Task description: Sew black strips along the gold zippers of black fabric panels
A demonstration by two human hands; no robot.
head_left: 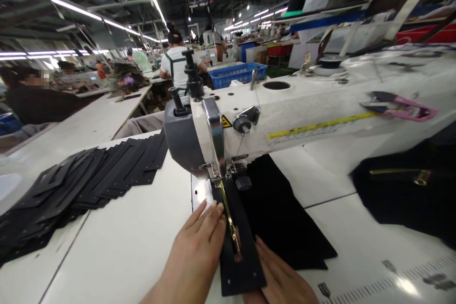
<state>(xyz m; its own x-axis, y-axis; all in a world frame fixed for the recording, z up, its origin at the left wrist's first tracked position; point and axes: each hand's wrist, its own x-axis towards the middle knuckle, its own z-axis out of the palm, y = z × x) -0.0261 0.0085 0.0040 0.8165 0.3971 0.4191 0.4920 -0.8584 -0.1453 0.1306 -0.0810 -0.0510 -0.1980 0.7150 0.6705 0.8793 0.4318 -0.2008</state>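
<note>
A narrow black panel point(242, 273) with a gold-toothed zipper point(230, 216) set in its slot lies under the presser foot of a white sewing machine point(313, 114). The metal zipper pull rests near the slot's front end. My left hand point(197, 247) lies flat along the panel's left side, fingers stretched toward the needle area. At the panel's lower right edge, my right hand point(281, 275) grips it, with part of the hand hidden beneath. Black fabric point(281, 213) spreads out under the machine arm, right of the panel.
A fanned pile of black panels point(81, 175) covers the table's left. Another black piece with a gold zipper point(409, 180) lies at right. Pink-handled thread snips point(402, 104) rest against the machine arm. Beyond are a blue crate point(238, 73) and a co-worker in white point(176, 64).
</note>
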